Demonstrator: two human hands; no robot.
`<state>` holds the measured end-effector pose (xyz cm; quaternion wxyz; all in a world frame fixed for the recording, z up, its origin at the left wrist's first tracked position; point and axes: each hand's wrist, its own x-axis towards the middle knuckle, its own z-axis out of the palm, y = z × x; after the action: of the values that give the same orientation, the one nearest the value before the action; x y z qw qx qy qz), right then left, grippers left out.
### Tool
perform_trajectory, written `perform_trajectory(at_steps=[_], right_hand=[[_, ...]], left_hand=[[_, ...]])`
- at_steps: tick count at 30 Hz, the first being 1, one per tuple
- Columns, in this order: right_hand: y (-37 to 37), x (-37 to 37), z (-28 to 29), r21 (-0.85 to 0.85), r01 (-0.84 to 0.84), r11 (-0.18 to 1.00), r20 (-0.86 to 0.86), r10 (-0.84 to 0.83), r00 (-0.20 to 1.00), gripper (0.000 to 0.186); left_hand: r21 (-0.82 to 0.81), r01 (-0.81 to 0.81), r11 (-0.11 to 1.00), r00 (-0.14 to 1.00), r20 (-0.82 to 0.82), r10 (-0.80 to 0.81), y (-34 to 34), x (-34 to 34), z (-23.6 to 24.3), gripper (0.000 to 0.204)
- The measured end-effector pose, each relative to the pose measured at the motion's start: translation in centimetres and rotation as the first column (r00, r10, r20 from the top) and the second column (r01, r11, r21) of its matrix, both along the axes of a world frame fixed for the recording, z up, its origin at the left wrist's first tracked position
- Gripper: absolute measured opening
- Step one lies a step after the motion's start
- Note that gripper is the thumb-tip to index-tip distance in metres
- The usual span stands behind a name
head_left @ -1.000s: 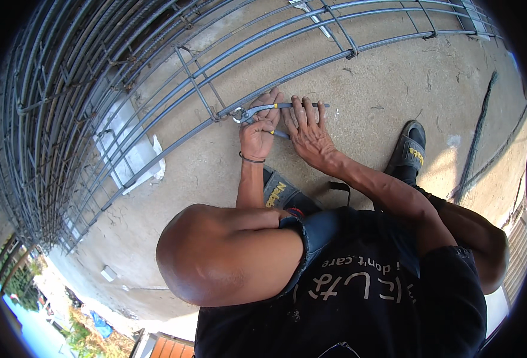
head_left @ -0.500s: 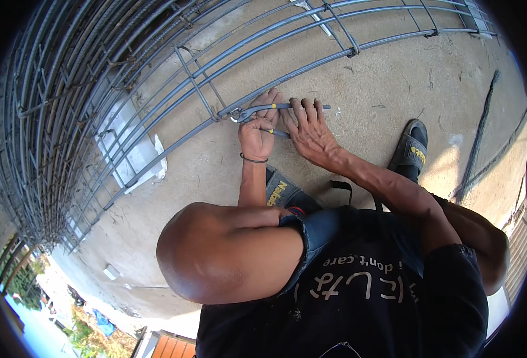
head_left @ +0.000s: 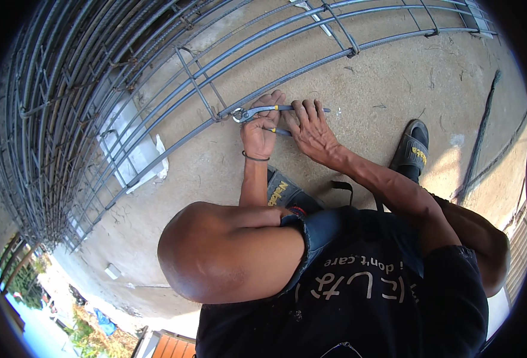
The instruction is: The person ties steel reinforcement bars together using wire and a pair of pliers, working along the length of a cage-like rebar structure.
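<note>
Grey pliers with yellow-banded handles [head_left: 258,111] have their head against the lower bar of a rebar cage [head_left: 189,136], beside a tied junction. My left hand [head_left: 258,134] is closed at the pliers near their head, thumb low by one handle and fingertips behind the upper one. My right hand [head_left: 315,132] lies to the right with fingers curled over the handles. Whether wire sits in the jaws is too small to tell.
Stacked rebar cages [head_left: 45,119] fill the upper left, over a white block [head_left: 137,164]. A pale tool [head_left: 317,19] lies behind the front cage. My sandalled feet [head_left: 411,152] rest on the concrete floor [head_left: 389,83]. A dark strip [head_left: 479,137] lies at the right.
Both hands and the pliers have shifted very slightly, by a few pixels. The grip looks the same, and the cages have not visibly moved.
</note>
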<state>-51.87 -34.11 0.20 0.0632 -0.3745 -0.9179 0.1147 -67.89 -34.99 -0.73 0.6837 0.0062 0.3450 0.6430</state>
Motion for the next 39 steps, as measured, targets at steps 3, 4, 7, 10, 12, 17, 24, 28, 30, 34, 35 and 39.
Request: perform_trajectory(at_steps=[3, 4, 7, 10, 12, 17, 24, 28, 30, 34, 35, 39], right_hand=[[0.2, -0.1, 0.3, -0.128, -0.013, 0.992, -0.007, 0.012, 1.0, 0.043], [0.3, -0.1, 0.5, -0.15, -0.004, 0.989, -0.024, 0.0, 1.0, 0.042], [0.5, 0.1, 0.7, -0.13, 0.07, 0.989, -0.079, -0.081, 0.994, 0.04], [0.7, 0.9, 0.1, -0.038, 0.223, 0.974, -0.119, -0.225, 0.967, 0.041], [0.8, 1.0, 0.3, -0.081, 0.279, 0.957, -0.121, -0.287, 0.95, 0.041], [3.5, 1.4, 0.7, -0.294, 0.156, 0.943, 0.014, -0.158, 0.987, 0.038], [5.4, 1.8, 2.0, -0.689, 0.045, 0.723, -0.009, -0.07, 0.997, 0.027], [5.1, 1.7, -0.3, -0.913, -0.048, 0.405, -0.099, -0.106, 0.989, 0.017], [4.9, 1.2, 0.5, -0.999, 0.012, -0.052, 0.017, -0.095, 0.995, 0.019], [3.5, 2.2, -3.2, -0.496, -0.229, -0.837, -0.039, -0.241, 0.97, 0.035], [3.4, 2.2, -2.6, -0.554, -0.219, -0.803, -0.023, -0.248, 0.968, 0.034], [4.8, 2.2, 1.9, -0.852, -0.134, -0.506, 0.049, -0.333, 0.942, 0.044]], left_hand=[[-0.012, -0.034, 0.999, 0.997, -0.063, 0.033, 0.0, 0.1, -0.3, 0.039], [0.016, -0.08, 0.997, 0.997, -0.011, 0.08, 0.1, 0.3, -0.7, 0.031], [0.022, -0.219, 0.975, 0.969, 0.122, 0.215, 0.5, 1.1, -1.9, 0.018], [-0.111, -0.312, 0.944, 0.934, 0.145, 0.326, 1.5, 2.3, -0.8, 0.02], [-0.168, -0.351, 0.921, 0.926, 0.082, 0.368, 1.8, 2.5, -0.5, 0.018], [-0.3, -0.428, 0.853, 0.904, -0.135, 0.406, 2.6, 3.4, 0.7, 0.008], [-0.112, -0.219, 0.969, 0.972, -0.113, 0.207, 0.6, 3.6, 0.1, 0.008], [0.03, -0.058, 0.998, 0.997, -0.055, 0.06, -0.6, 2.2, -0.5, 0.015], [0.075, -0.021, 0.997, 0.999, 0.051, 0.017, -1.6, 0.9, -1.4, 0.023], [0.254, 0.073, 0.965, 0.974, 0.188, -0.123, -1.0, 0.6, -1.9, 0.035], [0.148, 0.047, 0.988, 0.982, 0.175, -0.073, -0.9, 0.9, -1.3, 0.035], [-0.135, -0.077, 0.988, 0.987, 0.128, 0.094, -0.2, 1.8, 0.6, 0.035]])
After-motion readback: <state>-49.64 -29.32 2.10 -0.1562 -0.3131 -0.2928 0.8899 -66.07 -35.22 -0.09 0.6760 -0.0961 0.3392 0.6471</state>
